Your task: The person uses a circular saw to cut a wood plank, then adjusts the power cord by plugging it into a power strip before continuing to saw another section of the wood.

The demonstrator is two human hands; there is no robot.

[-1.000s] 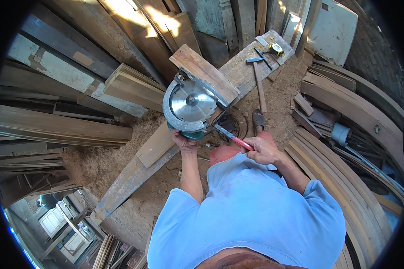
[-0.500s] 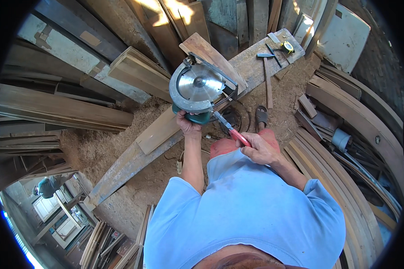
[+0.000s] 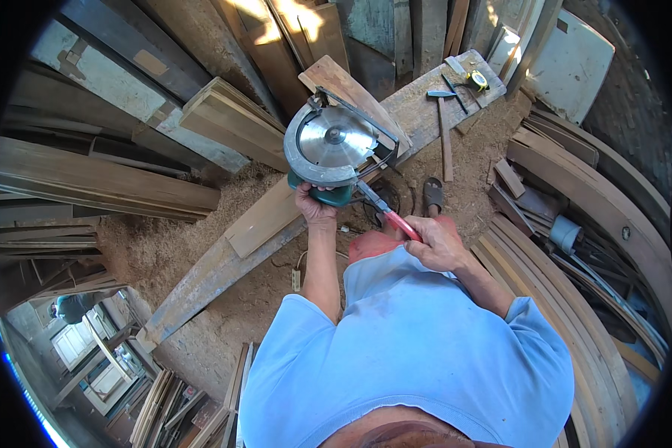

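Observation:
A circular saw (image 3: pixel 331 138) with a green body is turned so its round blade and grey guard face up, over the plank bench. My left hand (image 3: pixel 317 207) is closed around its green housing from below. In my right hand (image 3: pixel 437 245) is a pair of red-handled pliers (image 3: pixel 400 224), fingers wrapped round the handles. The pliers' metal jaws are at the guard's lower right edge; whether they grip a part there is too small to tell.
On the bench (image 3: pixel 190 287) rest a hammer (image 3: pixel 445 138), a yellow tape measure (image 3: pixel 477 80) and a thin dark rod (image 3: pixel 455 92). Boards (image 3: pixel 104 179) stack at left, curved timbers (image 3: pixel 552 313) at right. Sawdust (image 3: pixel 254 194) covers the ground. Another person (image 3: pixel 75 308) is far left.
The pliers have moved slightly, bringing their jaws up against the saw's lower right edge. My right hand has shifted a little to the right and down. The saw has barely moved.

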